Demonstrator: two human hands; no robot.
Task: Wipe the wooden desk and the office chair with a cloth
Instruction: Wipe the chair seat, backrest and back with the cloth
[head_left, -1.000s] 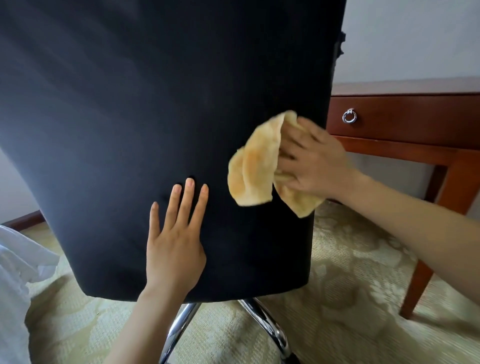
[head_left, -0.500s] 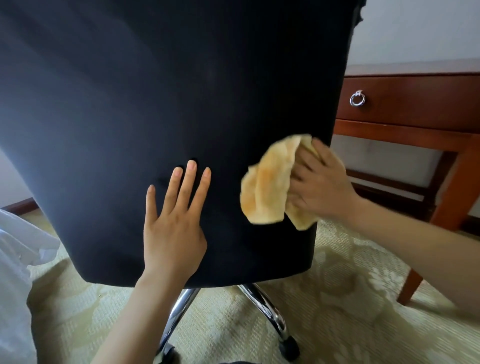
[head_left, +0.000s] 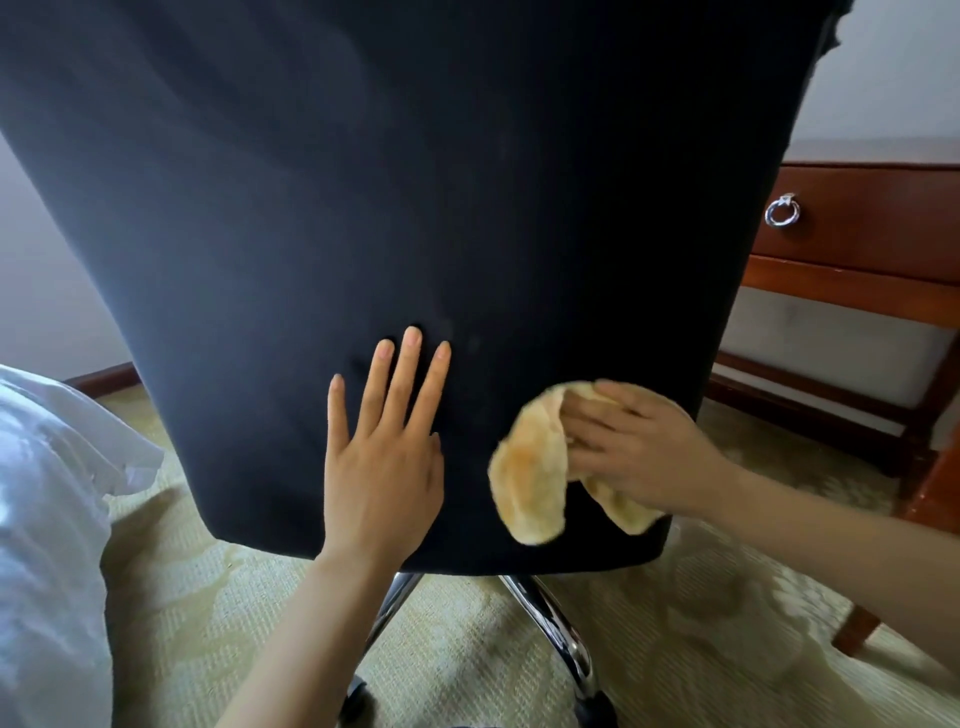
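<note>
Yellow soft cloth (head_left: 530, 478) sits bunched under our right hand (head_left: 639, 452), against the lower right corner of the black fabric back of the office chair (head_left: 415, 208). The fingers lie over the cloth and hold it to the fabric. They are a little blurred, so we cannot tell how the thumb grips. Two loose flaps hang almost to the bottom edge of the back.

Our left hand (head_left: 384, 467) presses flat on the back, near the middle of its lower part, with fingers straight and a bit spread. We judge it is there to steady the chair, because the chrome metal base (head_left: 550, 623) has wheels and the chair would roll or turn under the wiping.

To the right, the reddish-brown wooden desk (head_left: 872, 234) with a silver ring pull (head_left: 782, 212) stands near the right edge of the back, so there is little room on that side. The wide upper part of the back is free for long strokes. White bedding (head_left: 47, 493) lies on the left, over the pale patterned carpet (head_left: 727, 597).
</note>
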